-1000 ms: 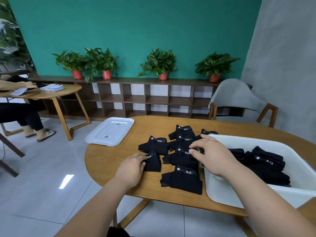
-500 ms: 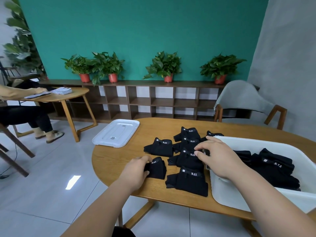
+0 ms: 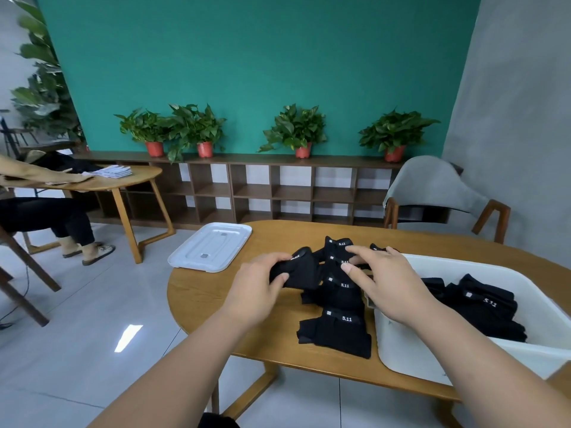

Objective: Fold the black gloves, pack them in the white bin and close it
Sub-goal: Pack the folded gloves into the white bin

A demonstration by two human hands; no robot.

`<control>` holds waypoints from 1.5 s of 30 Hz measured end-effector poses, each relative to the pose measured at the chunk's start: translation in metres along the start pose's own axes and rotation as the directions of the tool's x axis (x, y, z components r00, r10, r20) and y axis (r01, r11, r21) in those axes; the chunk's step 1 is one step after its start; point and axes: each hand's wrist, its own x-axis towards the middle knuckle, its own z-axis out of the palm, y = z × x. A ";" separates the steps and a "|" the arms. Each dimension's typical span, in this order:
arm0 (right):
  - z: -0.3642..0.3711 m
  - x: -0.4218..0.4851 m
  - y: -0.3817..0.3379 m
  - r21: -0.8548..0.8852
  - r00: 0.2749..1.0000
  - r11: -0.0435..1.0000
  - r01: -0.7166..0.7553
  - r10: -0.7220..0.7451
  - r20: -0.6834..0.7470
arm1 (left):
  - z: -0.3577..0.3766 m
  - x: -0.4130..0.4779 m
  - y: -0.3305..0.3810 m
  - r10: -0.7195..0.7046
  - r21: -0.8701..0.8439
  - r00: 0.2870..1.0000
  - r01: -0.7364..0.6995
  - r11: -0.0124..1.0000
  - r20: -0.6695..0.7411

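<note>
Head view: the left hand [image 3: 256, 288] curls round a folded black glove [image 3: 298, 273] at the centre of the frame, thumb at the near side and fingers over the top, and the glove looks lifted a little off the worktop [image 3: 210, 307]. The right hand [image 3: 383, 282] lies spread just to the right. Its fingers are fairly straight, and the index and thumb tips touch the upper pieces of the row of folded gloves [image 3: 341, 287]; it grips nothing that I can make out. The white bin [image 3: 404, 350] stands at lower right with packed gloves [image 3: 485, 307] already inside, and the right forearm crosses above its near corner.

The likeliest slip is the fold springing open. One hand alone holds the bundle, and soft fabric may unroll on the way to the bin. That path also runs over the row, so a low carry could drag those gloves askew and undo their folds. The nearest glove [image 3: 336, 332] lies close to the worktop's near edge, where a passing forearm might sweep it to the floor. The right arm could also catch the bin's rim and shove it.

The lid [image 3: 210, 247], left of centre, seems to reach past the worktop's edge, so a nudge might tip it off. Loosely dropped gloves may pile high and stop the lid from seating.
</note>
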 end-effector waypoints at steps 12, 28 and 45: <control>-0.049 -0.015 -0.005 0.756 0.984 0.644 -0.117 0.179 -0.001 | 0.027 0.011 0.096 0.263 -0.197 0.964 -0.267 0.943 -0.049; -0.110 -0.079 0.071 0.490 0.951 0.818 -0.301 0.298 0.086 | 0.085 0.014 0.120 0.071 -0.337 0.972 0.010 0.941 0.225; -0.076 -0.062 0.079 0.243 0.887 0.909 -0.339 0.223 0.405 | 0.104 0.007 0.119 0.112 -0.289 0.979 -0.059 0.955 0.172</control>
